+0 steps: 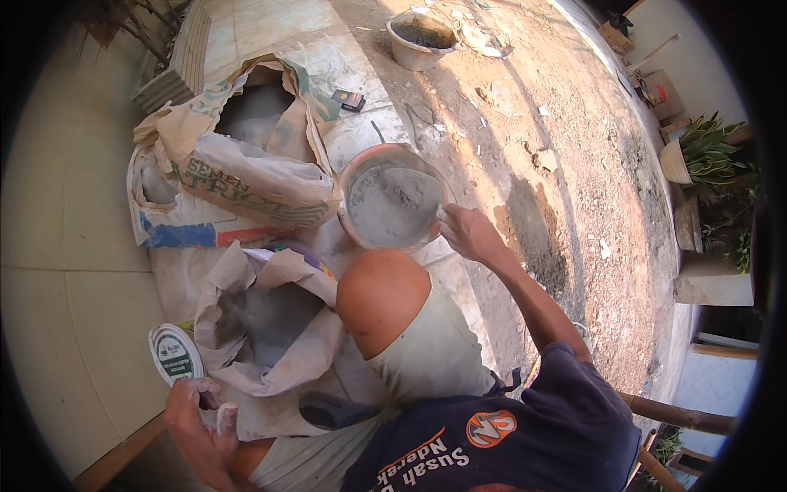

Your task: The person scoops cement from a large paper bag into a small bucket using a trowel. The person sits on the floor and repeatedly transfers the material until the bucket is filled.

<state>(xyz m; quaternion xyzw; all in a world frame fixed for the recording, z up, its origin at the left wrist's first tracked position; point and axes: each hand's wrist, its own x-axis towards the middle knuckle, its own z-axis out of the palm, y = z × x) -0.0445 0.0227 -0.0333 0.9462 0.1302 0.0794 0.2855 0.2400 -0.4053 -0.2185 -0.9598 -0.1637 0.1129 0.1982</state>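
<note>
My right hand [469, 234] is closed on the right rim of a reddish-brown bucket [352, 223], which holds grey cement powder [381, 215]. A curved grey shape coated in powder lies inside; what it is I cannot tell. My left hand [201, 426], dusted pale, hangs half-curled by my left leg with thumb and fingers apart and nothing visible in it. Just beyond it stands a torn paper sack [246, 381] with grey powder inside. A round white-and-green lid [175, 354] is beside that sack, close to my left fingers.
A larger torn cement sack [262, 184] lies left of the bucket. A small dark box [348, 100] sits behind it. Farther off is a pale bucket [416, 56] with dark contents. Rough ground [590, 246] with debris spreads right; potted plants [707, 150] line the far right.
</note>
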